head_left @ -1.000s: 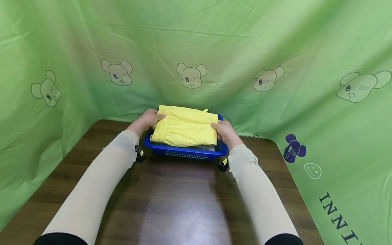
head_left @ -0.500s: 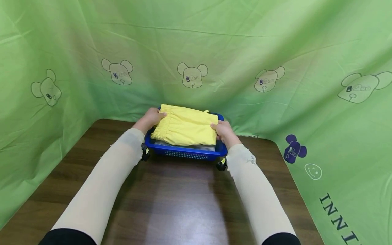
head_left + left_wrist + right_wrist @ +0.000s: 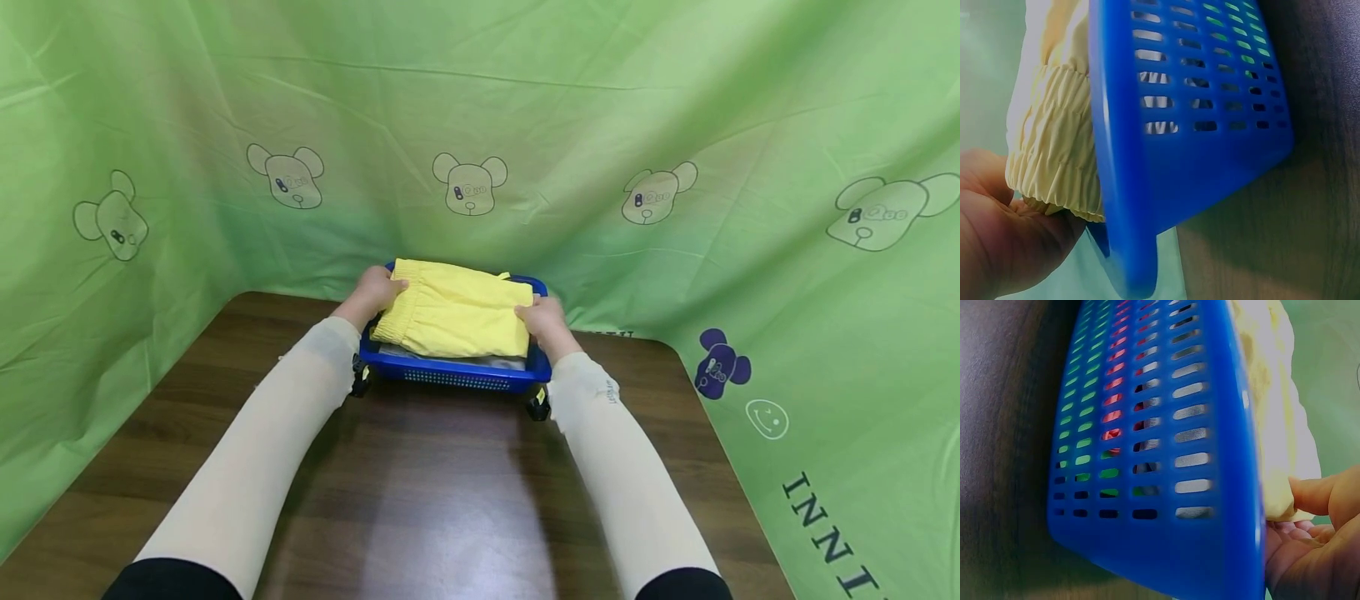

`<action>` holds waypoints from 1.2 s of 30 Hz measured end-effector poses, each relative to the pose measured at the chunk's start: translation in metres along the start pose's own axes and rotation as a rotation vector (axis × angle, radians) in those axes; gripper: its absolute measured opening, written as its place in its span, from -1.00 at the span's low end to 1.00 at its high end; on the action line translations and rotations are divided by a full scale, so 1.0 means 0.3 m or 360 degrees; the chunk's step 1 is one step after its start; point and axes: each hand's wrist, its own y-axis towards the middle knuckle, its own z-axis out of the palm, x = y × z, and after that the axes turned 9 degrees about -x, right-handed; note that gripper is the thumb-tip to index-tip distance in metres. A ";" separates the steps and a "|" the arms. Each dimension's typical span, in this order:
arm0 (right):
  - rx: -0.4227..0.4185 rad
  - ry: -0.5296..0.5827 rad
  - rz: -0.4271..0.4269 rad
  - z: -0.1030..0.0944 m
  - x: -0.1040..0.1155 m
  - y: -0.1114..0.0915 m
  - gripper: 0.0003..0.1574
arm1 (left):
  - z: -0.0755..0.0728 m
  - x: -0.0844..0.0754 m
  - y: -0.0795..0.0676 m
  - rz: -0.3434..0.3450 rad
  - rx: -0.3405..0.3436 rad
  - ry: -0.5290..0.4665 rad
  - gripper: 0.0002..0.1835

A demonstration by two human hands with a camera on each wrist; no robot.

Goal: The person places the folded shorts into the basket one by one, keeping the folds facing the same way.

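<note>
Folded yellow pants [image 3: 461, 308] with a gathered elastic waistband lie over the top of a blue perforated basket [image 3: 450, 375]. At the waistband end, my left hand [image 3: 375, 292] grips them with the thumb on top. My right hand [image 3: 543, 318] pinches the opposite end at the basket's right side. In the left wrist view the waistband [image 3: 1060, 137] sits beside the basket rim, and part of the hand is out of sight. Thumb and fingers of the right hand [image 3: 1319, 540] hold the cloth's corner in the right wrist view. Greyish cloth [image 3: 498, 362] shows beneath the pants.
The basket stands near the back of a brown wooden table [image 3: 450, 492]. Right behind it hangs a green curtain [image 3: 570, 100] with bear-head prints, which also encloses both sides. Red and green cloth shows through the basket's holes in the right wrist view.
My left hand has shifted slightly right, and its forearm has come inward. The right forearm has also come slightly inward. Both hands keep hold of the pants, which have moved only a little.
</note>
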 end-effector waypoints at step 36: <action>-0.0287 -0.0538 -0.0336 0.050 0.003 -0.041 -0.59 | 0.044 -0.055 -0.063 0.0188 -0.0292 0.0511 -0.79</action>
